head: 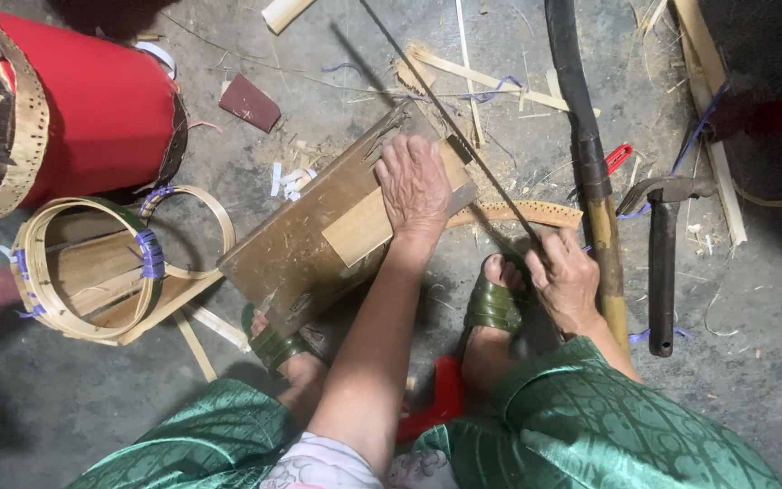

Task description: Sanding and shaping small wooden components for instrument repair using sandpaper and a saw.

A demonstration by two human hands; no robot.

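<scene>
Her left hand [415, 186] presses flat and open on the wooden board [319, 237] mid-floor, the right hand [565, 276] clenched round a thin bamboo strip [463, 136], hammer [662, 254] right, bamboo hoops [92, 272] left.

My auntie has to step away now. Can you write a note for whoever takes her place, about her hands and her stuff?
Left hand: flat on the wooden board, pressing it down.
Right hand: gripping a thin strip that runs up across the board's corner.
Board rests tilted on the floor, near the left foot.
Nearby: long knife and hammer to the right, hoops and red drum to the left.
Done: hoops bound. Left: cannot tell.
</scene>
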